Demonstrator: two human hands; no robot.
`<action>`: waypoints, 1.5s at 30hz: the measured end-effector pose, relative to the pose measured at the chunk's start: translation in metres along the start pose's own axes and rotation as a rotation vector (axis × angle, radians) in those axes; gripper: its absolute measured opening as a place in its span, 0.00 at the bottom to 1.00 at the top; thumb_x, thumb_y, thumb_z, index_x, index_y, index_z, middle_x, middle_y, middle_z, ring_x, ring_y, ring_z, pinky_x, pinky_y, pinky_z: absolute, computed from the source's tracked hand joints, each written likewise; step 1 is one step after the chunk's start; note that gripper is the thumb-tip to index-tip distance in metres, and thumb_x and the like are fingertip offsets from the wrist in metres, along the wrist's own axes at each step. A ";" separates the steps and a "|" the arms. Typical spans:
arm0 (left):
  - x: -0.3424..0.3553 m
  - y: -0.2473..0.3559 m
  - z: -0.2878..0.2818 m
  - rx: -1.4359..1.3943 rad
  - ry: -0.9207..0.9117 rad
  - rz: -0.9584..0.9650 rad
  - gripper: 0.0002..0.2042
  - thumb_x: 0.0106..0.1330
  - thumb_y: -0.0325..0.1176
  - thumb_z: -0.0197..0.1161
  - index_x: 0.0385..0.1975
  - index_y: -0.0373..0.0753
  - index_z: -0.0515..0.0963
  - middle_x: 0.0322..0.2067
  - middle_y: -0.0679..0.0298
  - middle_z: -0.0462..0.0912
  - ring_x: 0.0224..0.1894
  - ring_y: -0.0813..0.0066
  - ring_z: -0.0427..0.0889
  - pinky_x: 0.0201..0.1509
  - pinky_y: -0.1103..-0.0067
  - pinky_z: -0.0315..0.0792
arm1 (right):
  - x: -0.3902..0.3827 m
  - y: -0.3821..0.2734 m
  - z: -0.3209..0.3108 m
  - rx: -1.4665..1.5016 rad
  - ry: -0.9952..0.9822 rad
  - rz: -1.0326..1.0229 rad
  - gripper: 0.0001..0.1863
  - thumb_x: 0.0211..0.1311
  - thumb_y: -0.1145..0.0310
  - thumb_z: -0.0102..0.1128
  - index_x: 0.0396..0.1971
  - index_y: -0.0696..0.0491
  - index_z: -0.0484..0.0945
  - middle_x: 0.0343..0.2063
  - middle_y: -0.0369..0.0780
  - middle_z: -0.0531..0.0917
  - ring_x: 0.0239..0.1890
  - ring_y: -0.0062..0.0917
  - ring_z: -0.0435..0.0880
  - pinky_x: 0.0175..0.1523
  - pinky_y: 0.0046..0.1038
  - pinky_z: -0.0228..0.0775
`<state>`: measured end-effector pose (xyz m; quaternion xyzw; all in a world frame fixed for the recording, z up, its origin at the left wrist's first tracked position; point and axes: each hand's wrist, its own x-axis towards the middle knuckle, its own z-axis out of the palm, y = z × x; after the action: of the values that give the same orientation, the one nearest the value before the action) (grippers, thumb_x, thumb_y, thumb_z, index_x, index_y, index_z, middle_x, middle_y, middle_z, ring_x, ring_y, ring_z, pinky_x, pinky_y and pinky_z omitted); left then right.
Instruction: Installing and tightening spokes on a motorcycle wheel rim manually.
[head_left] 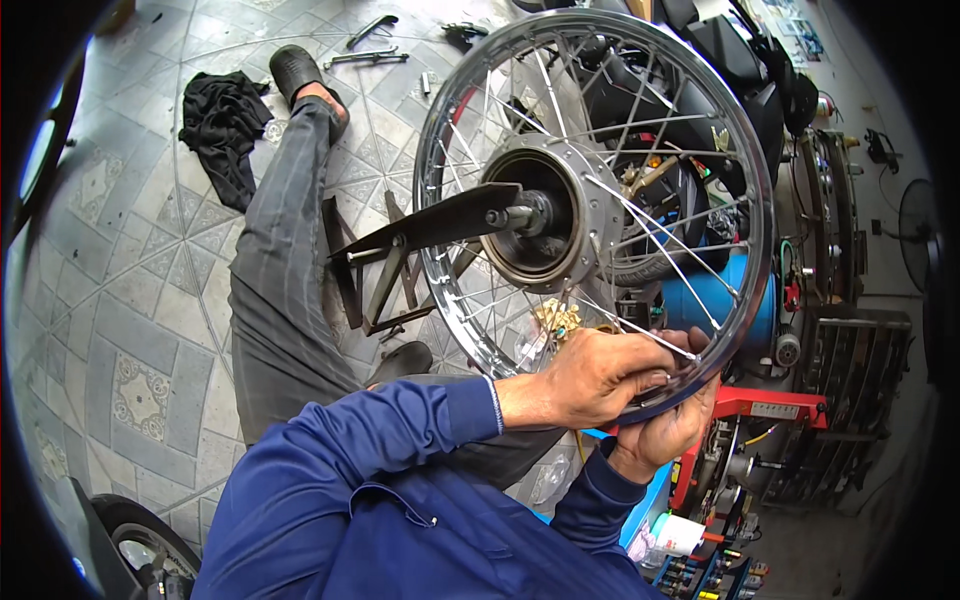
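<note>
A chrome wheel rim (pixel 757 190) with a metal hub (pixel 603 215) stands upright in front of me. Its axle (pixel 515 218) rests at a dark metal stand (pixel 430 222). Several spokes (pixel 660 231) run from hub to rim. At the rim's lower right, my left hand (pixel 612 378) is closed, its fingers curled at the outer end of a spoke (pixel 640 333). What lies between its fingertips is partly hidden. My right hand (pixel 668 428) wraps the outside of the rim just below, its fingertips partly hidden by the rim.
Beyond the wheel are black motorcycle parts (pixel 725 50) and a blue tank (pixel 745 295). A red metal arm (pixel 770 405) stands right of my hands. Wrenches (pixel 368 57) and a black cloth (pixel 225 130) lie on the tiled floor (pixel 140 290). A tyre (pixel 140 530) is at lower left.
</note>
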<state>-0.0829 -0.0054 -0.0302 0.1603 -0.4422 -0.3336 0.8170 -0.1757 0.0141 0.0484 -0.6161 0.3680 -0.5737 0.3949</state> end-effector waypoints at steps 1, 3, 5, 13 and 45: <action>0.001 -0.001 0.001 -0.032 0.012 0.048 0.06 0.64 0.33 0.66 0.38 0.41 0.83 0.34 0.57 0.86 0.35 0.52 0.87 0.35 0.66 0.80 | 0.000 0.000 -0.002 -0.034 0.028 -0.001 0.25 0.81 0.57 0.41 0.59 0.65 0.68 0.45 0.54 0.82 0.47 0.39 0.85 0.53 0.37 0.80; -0.001 0.000 0.002 0.021 0.015 -0.010 0.07 0.63 0.32 0.66 0.40 0.42 0.83 0.35 0.57 0.86 0.36 0.52 0.86 0.35 0.66 0.80 | 0.001 0.002 -0.008 -0.037 0.038 0.002 0.22 0.79 0.61 0.44 0.60 0.64 0.69 0.47 0.55 0.82 0.48 0.40 0.85 0.54 0.38 0.80; -0.003 0.000 0.003 -0.019 -0.020 -0.024 0.08 0.64 0.32 0.66 0.41 0.42 0.82 0.36 0.57 0.86 0.36 0.52 0.86 0.35 0.65 0.79 | 0.001 0.001 -0.010 -0.041 0.013 0.002 0.22 0.77 0.63 0.45 0.60 0.64 0.69 0.47 0.55 0.82 0.48 0.40 0.85 0.55 0.38 0.80; -0.005 0.000 0.000 0.028 -0.064 -0.031 0.08 0.65 0.30 0.65 0.43 0.40 0.82 0.36 0.57 0.86 0.36 0.53 0.87 0.36 0.66 0.80 | 0.004 0.003 -0.013 -0.117 0.074 0.008 0.25 0.69 0.63 0.50 0.59 0.65 0.70 0.46 0.54 0.83 0.48 0.39 0.85 0.56 0.39 0.78; -0.015 -0.002 -0.004 0.087 -0.076 -0.063 0.09 0.62 0.29 0.63 0.41 0.42 0.82 0.38 0.57 0.86 0.35 0.51 0.86 0.33 0.64 0.79 | -0.013 0.021 -0.015 -0.053 0.116 -0.001 0.27 0.78 0.56 0.42 0.60 0.66 0.67 0.45 0.55 0.83 0.46 0.39 0.85 0.55 0.37 0.78</action>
<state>-0.0860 0.0036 -0.0428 0.1966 -0.4817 -0.3457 0.7809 -0.1916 0.0163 0.0239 -0.5921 0.4049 -0.5989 0.3560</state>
